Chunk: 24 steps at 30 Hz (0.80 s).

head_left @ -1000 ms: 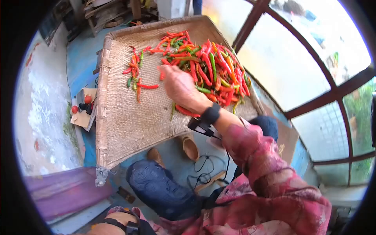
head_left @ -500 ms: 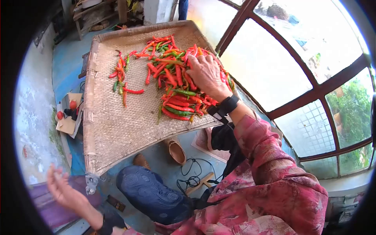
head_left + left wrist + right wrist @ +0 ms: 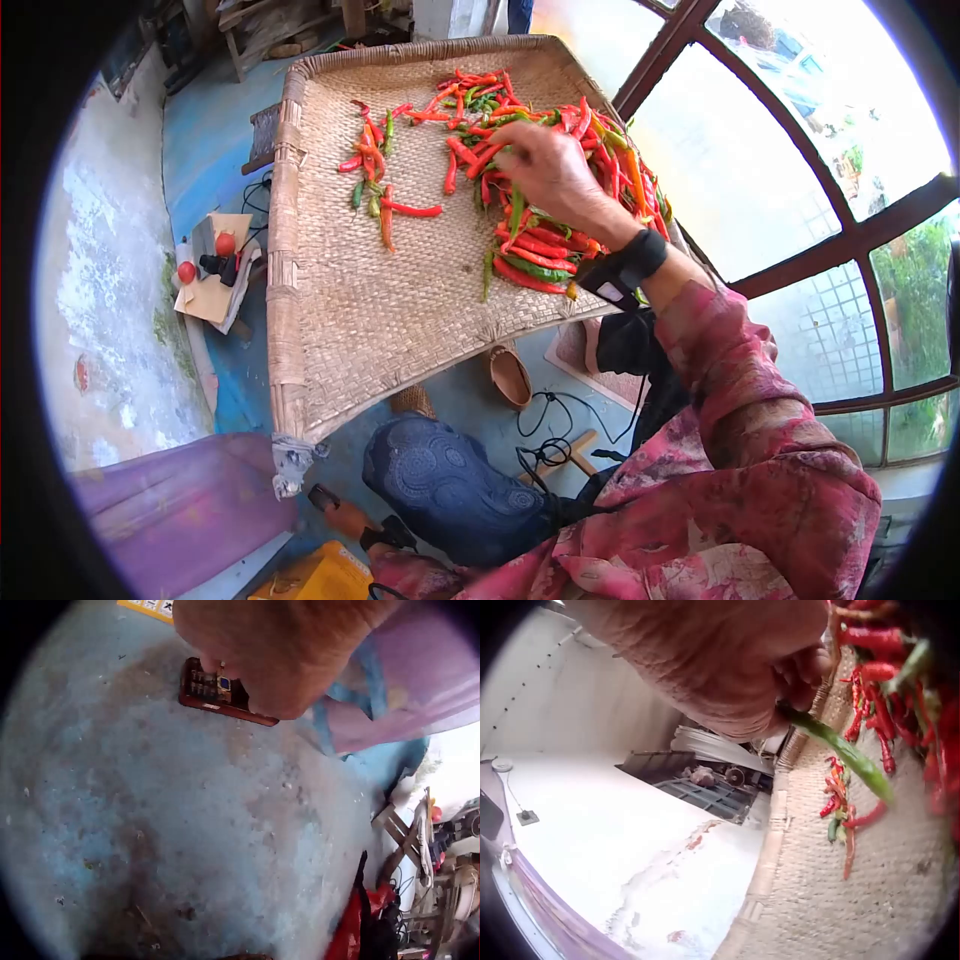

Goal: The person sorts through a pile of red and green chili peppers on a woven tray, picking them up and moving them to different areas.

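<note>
My right hand (image 3: 553, 172) is over the woven tray (image 3: 380, 300), above the near side of the chili heap (image 3: 545, 245). It pinches a green chili pepper (image 3: 840, 750), which points down and away from the fingers in the right wrist view. Low beside my knee, my left hand (image 3: 348, 517) grips a dark red keypad phone (image 3: 229, 701) close over the blue floor. Its fingers wrap the phone's far end and hide part of the keys. A smaller group of red and green chilies (image 3: 372, 165) lies apart, toward the tray's left side.
Left of the tray, a box (image 3: 210, 290) holds round red things and a dark object. A purple cloth (image 3: 190, 500) lies at lower left, near a yellow item (image 3: 325, 575). Cables (image 3: 545, 430) and an empty shoe (image 3: 510, 378) are under the tray; windows (image 3: 740, 170) line the right.
My right hand has come off the right part of the heap, moved back left, and now holds a green chili. My left hand, raised and empty before, has dropped down and taken the phone.
</note>
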Tool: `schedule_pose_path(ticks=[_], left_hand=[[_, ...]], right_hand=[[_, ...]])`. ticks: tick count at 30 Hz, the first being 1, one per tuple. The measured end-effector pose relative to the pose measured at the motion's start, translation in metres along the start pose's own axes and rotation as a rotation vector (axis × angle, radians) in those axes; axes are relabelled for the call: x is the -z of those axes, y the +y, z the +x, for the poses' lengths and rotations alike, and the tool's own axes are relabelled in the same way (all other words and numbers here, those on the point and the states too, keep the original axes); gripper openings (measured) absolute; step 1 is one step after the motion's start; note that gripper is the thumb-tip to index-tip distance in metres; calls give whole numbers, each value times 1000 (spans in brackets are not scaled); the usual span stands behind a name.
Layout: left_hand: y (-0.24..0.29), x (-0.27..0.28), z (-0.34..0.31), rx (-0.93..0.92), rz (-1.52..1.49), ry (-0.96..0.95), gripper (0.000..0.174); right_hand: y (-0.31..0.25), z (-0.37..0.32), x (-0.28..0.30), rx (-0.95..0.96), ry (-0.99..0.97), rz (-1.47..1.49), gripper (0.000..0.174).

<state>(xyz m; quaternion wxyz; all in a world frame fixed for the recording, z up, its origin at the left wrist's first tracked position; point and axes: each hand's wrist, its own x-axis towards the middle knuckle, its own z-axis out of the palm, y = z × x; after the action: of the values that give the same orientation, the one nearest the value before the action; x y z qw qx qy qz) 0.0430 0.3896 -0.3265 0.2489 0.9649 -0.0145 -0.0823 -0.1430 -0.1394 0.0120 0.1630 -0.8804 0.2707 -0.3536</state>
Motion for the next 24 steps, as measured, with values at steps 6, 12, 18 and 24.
schedule_pose_path(ticks=[6,12,18,24], left_hand=[[-39,-21,3,33,82,165,34],[-97,-42,18,-89,44,121,33],[-32,-103,87,-418,17,-49,34],[35,-139,99,-573,61,-324,34]], right_hand=[[3,-5,-57,-21,-367,-195,22],[13,-7,-19,193,-40,-835,27],[57,-26,13,10,-195,-921,31],[48,-21,16,-84,34,-498,16]])
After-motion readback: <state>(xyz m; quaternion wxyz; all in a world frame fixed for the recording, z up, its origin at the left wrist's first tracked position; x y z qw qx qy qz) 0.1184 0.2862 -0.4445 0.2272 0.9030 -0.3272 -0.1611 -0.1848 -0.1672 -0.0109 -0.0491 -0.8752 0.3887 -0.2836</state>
